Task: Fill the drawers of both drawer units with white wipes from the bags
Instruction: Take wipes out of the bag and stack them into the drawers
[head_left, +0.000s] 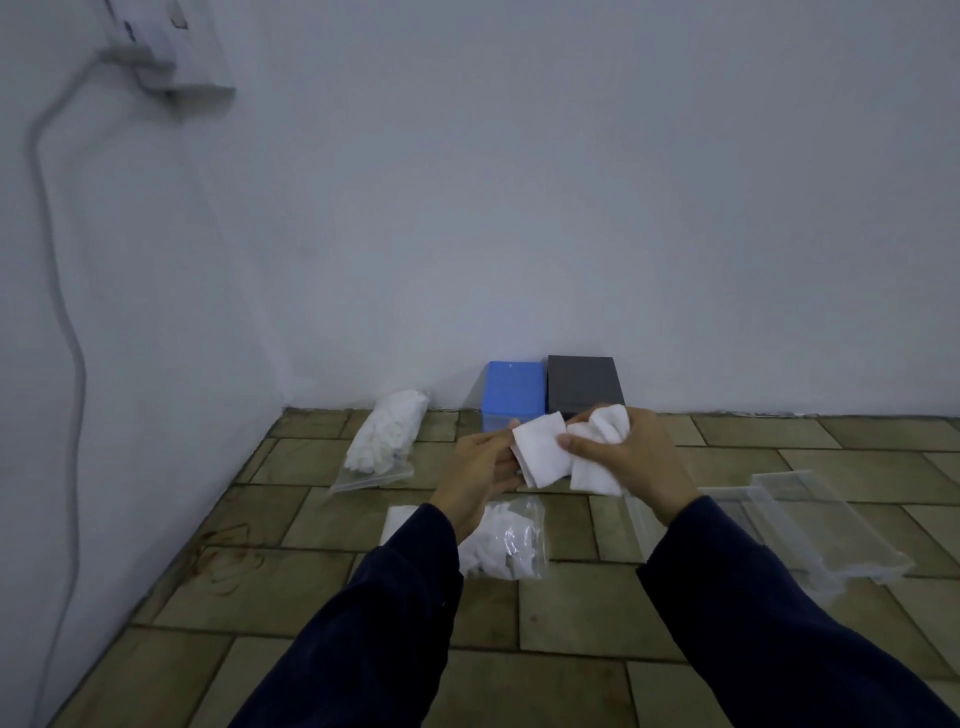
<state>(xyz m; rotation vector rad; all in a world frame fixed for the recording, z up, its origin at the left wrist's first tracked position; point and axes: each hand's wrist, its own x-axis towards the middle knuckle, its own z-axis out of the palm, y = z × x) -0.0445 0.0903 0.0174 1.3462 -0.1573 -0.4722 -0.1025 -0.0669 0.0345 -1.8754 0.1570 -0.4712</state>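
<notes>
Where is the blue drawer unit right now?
The blue drawer unit stands on the floor against the back wall, just left of the dark grey unit, behind the raised hands.

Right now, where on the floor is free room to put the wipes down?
Bare tiles lie in the near middle, between the two sleeves, and to the far right along the wall past the dark drawer unit. It is crowded by the bags on the left and the clear drawers on the right.
</notes>
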